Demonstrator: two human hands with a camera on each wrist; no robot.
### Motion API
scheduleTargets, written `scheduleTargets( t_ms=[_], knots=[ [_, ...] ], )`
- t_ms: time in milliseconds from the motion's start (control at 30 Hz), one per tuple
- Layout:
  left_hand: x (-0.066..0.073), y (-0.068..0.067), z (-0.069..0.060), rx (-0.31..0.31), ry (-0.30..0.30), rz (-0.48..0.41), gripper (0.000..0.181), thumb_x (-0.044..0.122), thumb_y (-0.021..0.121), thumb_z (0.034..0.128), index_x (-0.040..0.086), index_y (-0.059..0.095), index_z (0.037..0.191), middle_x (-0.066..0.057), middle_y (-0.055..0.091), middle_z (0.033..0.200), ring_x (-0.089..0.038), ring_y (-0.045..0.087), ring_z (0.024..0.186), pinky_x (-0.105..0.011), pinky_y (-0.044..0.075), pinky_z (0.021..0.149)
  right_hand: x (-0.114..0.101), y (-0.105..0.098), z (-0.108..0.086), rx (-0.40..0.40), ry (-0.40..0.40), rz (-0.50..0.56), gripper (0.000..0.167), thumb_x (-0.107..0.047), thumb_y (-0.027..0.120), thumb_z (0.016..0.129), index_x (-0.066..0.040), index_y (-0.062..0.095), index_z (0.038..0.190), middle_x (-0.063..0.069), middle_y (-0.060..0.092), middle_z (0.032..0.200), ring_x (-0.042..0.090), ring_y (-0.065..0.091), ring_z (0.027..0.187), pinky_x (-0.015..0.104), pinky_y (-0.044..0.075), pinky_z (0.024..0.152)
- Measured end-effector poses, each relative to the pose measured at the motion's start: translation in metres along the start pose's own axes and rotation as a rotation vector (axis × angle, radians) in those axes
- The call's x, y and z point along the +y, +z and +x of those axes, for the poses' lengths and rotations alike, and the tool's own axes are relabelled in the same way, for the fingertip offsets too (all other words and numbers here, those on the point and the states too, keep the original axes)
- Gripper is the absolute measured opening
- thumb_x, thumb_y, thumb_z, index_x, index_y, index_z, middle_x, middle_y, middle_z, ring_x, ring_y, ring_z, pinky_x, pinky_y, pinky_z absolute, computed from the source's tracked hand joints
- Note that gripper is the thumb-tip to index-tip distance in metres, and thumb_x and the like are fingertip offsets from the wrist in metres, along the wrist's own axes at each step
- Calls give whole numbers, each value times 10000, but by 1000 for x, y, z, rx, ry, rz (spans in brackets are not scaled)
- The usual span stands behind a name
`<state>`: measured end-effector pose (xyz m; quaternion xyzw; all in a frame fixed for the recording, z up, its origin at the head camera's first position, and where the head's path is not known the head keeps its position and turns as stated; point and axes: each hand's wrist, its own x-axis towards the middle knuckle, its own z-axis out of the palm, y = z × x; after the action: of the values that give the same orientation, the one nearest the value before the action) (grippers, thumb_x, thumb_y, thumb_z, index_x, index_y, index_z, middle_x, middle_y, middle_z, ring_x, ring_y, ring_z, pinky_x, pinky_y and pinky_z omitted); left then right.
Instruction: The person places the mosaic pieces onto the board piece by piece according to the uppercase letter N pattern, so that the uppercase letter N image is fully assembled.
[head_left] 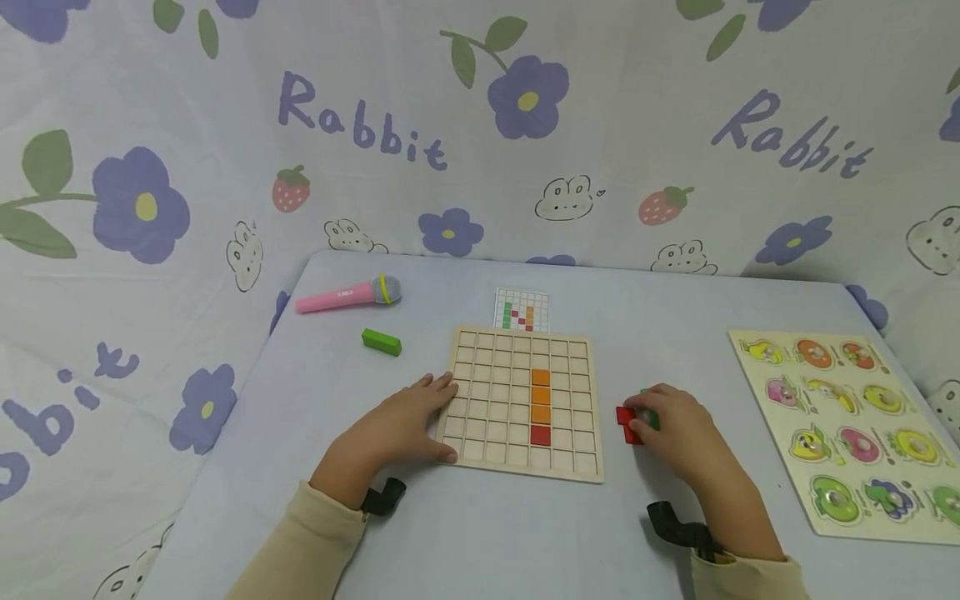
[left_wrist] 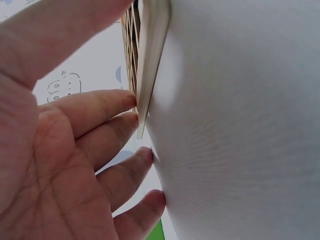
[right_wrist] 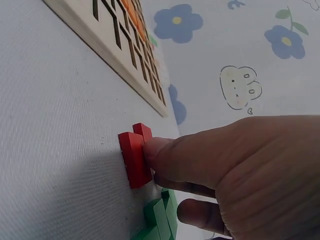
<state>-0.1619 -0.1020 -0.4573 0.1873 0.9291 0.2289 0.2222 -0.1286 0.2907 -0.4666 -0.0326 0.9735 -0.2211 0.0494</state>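
A wooden grid board (head_left: 487,407) lies flat, with orange blocks (head_left: 541,396) and a red square block (head_left: 540,435) stacked in one column of its cells. My left hand (head_left: 401,421) rests at the board's left edge, fingers spread. In the left wrist view its fingertips touch the board's side (left_wrist: 150,60). To the right of the board, my right hand (head_left: 675,425) pinches a red block (right_wrist: 143,131) between thumb and fingers. Another red block (right_wrist: 134,157) stands against it. Green blocks (right_wrist: 159,217) lie beside them, partly hidden under the fingers.
A pattern card (head_left: 522,310) touches the board's far edge. At the back left lie a pink toy microphone (head_left: 345,296) and a green block (head_left: 382,342). A fruit puzzle board (head_left: 832,417) occupies the right side. A printed cloth (head_left: 480,150) hangs behind the table.
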Motion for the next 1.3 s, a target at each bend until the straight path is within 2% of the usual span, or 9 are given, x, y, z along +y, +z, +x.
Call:
scheduleTargets(
  t_ms=[200,500,567,700,833,900,1000,1100,1300],
  knots=[
    [-1,1,1,-6,15,-7,972,336,934,882,146,427,1690,-26,256,1823,-328,165,1709,-596,229,1367,0,0,0,-7,-5,-5,326,-111,790,981,-7,764,1289,235,701,1296,482,638,1226,673,568,1025],
    [2,-1,-2,-5,24,-8,943,326,926,891,149,444,1682,-53,249,1824,-336,156,1710,-593,204,1375,0,0,0,-30,20,61,306,-103,782,994,3,724,1275,237,693,1308,440,629,1214,649,568,1054],
    [2,-1,-2,-5,25,-8,941,321,927,890,142,448,1680,-59,252,1823,-340,162,1708,-597,213,1372,-1,0,0,-33,49,81,288,-103,780,993,-9,708,1256,225,700,1276,404,629,1157,611,601,1013],
    [2,-1,-3,-8,26,-6,944,314,927,889,135,445,1680,-63,250,1824,-344,161,1708,-595,214,1372,-1,0,0,-31,91,108,226,-103,773,996,-49,689,1199,170,716,1139,322,616,1010,468,637,838],
    [2,0,-2,-10,25,-3,948,318,926,892,142,437,1685,-54,242,1826,-338,150,1710,-590,205,1376,-1,0,0,-5,96,125,160,-116,750,1021,-77,689,1164,107,699,978,264,595,887,349,556,697],
    [1,0,-2,-8,27,-6,949,315,927,890,134,438,1683,-62,243,1825,-342,151,1710,-592,206,1375,-3,1,0,40,95,134,137,-124,740,1032,-85,695,1155,90,679,920,248,578,836,326,511,653],
    [0,1,-2,-10,25,-6,948,317,925,894,138,435,1685,-56,239,1826,-337,148,1711,-584,202,1378,-12,4,2,117,86,168,133,-140,739,1039,-93,706,1159,81,660,894,233,551,795,302,476,601],
    [0,1,-1,-12,27,-5,947,325,923,896,146,434,1687,-49,235,1827,-332,144,1712,-581,198,1379,-28,9,6,157,46,215,134,-160,749,1041,-106,718,1159,71,663,912,226,544,784,276,469,571],
    [0,2,-1,-8,29,4,946,334,924,894,148,438,1685,-37,231,1828,-331,146,1712,-571,186,1384,-70,27,18,95,-54,260,103,-169,766,1035,-148,730,1130,16,701,955,207,538,823,283,457,633]
  ],
)
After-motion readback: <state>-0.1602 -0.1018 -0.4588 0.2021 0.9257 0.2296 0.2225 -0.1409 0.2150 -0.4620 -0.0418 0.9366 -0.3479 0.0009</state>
